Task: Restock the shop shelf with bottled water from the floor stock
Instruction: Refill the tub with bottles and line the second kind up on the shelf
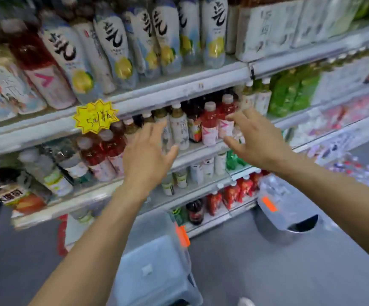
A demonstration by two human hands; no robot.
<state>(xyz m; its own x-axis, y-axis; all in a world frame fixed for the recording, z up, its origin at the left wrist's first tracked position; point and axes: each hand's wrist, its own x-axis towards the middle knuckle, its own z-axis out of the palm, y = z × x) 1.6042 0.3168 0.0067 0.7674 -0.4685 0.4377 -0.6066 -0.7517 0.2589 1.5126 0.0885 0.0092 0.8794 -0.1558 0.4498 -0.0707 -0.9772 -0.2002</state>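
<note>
Clear plastic makes up the nearest thing, a lidded storage bin (157, 266) with an orange latch (182, 236), standing on the grey floor (289, 272) below the two bare forearms. A second clear bin (286, 209) with the same orange mark stands further right, close to the foot of the shelf (179, 85).

Above the bins both hands reach toward the middle tier. The left hand (148, 151) has its fingers (157, 129) spread apart and holds nothing; they lie in front of a pale-labelled tea bottle (179, 129), though the blur hides whether they touch it. The right hand (256, 142) is likewise spread and empty, thumb low, just beside the red drink bottles (210, 124).

The bottled water (360, 173) seems to be the blurred pack of clear bottles with red and blue labels, low at the far right past the second bin and well apart from both hands.

A yellow starburst price tag (95, 115) hangs on the shelf edge to the left. On the top tier stand white-labelled bottles with lemon pictures (117, 40).
</note>
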